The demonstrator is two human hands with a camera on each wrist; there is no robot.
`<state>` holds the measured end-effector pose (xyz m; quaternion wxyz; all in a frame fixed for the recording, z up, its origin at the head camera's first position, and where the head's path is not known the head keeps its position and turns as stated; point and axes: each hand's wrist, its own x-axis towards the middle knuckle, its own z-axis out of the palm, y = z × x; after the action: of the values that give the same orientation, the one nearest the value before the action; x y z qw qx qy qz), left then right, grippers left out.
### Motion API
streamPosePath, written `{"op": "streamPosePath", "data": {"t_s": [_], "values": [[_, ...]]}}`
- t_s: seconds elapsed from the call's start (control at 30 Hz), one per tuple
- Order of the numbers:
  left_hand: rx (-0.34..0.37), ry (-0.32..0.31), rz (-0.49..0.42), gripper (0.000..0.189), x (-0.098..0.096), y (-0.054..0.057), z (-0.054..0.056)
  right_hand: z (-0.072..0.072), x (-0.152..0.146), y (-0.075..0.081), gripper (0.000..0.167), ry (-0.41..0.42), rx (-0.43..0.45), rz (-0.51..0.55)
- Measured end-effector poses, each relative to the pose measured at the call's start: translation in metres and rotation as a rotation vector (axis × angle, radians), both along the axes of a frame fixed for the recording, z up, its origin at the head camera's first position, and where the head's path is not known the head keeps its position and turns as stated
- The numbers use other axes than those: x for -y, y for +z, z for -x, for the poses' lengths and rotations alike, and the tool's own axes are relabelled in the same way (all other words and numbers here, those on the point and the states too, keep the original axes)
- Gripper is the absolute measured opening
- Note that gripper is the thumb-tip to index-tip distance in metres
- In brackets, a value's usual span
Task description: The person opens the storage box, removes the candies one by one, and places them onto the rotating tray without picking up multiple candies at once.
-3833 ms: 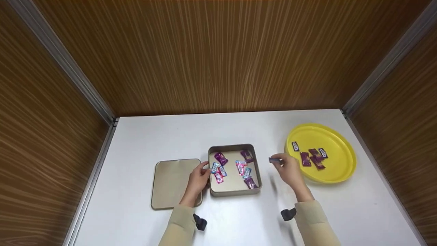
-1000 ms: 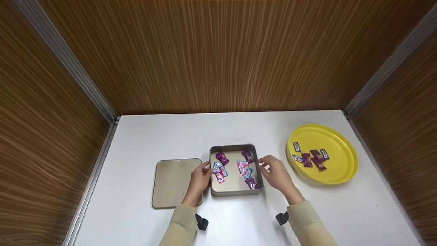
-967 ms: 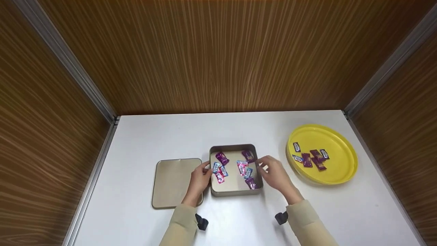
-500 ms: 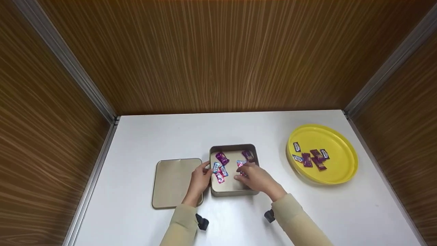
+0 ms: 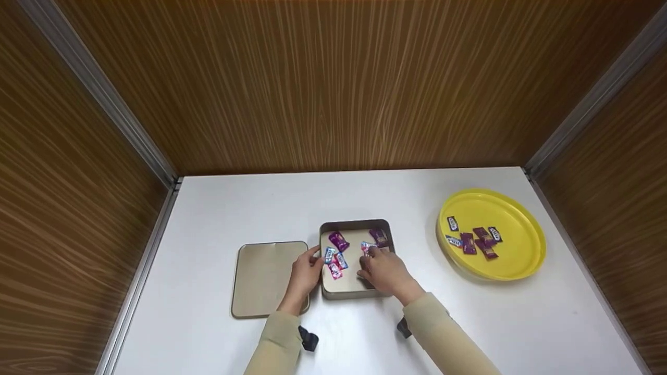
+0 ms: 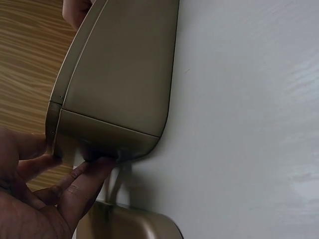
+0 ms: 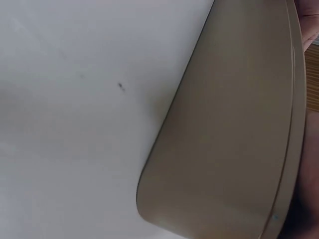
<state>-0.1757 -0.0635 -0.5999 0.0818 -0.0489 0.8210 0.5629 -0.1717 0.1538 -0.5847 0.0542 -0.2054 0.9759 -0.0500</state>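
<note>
A square gold tin (image 5: 359, 295) stands on the table in the head view. On its left side lie a purple-wrapped candy (image 5: 338, 241), blue candies (image 5: 341, 260) and a pink candy (image 5: 335, 271). My left hand (image 5: 304, 276) grips the tin's left wall, with fingertips at the rim and side in the left wrist view. My right hand (image 5: 385, 272) reaches over the front right of the tin, fingers bent down among the candies. It covers several of them; a purple candy (image 5: 379, 237) and part of a pink-and-blue candy (image 5: 367, 247) show beyond. What its fingertips hold is hidden.
The tin's flat lid (image 5: 266, 276) lies to the left, partly under my left forearm. At the right, a round yellow tray (image 5: 516, 260) carries several purple, dark and blue candies. Brown wood-grain panels (image 5: 333, 88) enclose the table (image 5: 250, 208) at back and sides.
My right hand first set a blue candy into the yellow tray, then moved left to the tin's right edge and down inside it. My left hand stays at the tin.
</note>
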Motion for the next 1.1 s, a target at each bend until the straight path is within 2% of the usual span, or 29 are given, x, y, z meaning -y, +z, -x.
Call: {"op": "streamPosePath", "data": {"t_s": [0.3, 0.47, 0.6, 0.73, 0.83, 1.0, 1.1], "values": [[-0.021, -0.011, 0.002, 0.042, 0.0010, -0.0009, -0.0009, 0.0005, 0.0016, -0.0049, 0.026, 0.028, -0.079, -0.042], [-0.033, -0.012, -0.001, 0.042, 0.0014, -0.0014, -0.0009, 0.0011, 0.0017, -0.0057, 0.023, 0.021, -0.074, -0.035], [-0.025, -0.007, -0.005, 0.042, 0.0010, -0.0019, -0.0012, 0.0010, 0.0009, -0.0074, 0.023, 0.024, -0.086, -0.002], [-0.018, -0.004, -0.004, 0.042, 0.0005, -0.0017, -0.0012, 0.0004, -0.0008, -0.0093, 0.025, 0.033, -0.134, 0.065], [-0.014, -0.003, -0.004, 0.042, 0.0006, -0.0022, -0.0007, 0.0001, -0.0019, -0.0101, 0.020, 0.025, -0.156, 0.097], [-0.002, 0.008, -0.009, 0.042, 0.0007, -0.0018, -0.0010, 0.0003, -0.0034, -0.0102, 0.006, 0.009, -0.133, 0.117], [0.000, 0.011, -0.004, 0.042, 0.0008, -0.0011, -0.0008, 0.0012, -0.0045, -0.0106, 0.004, 0.006, -0.124, 0.144]]}}
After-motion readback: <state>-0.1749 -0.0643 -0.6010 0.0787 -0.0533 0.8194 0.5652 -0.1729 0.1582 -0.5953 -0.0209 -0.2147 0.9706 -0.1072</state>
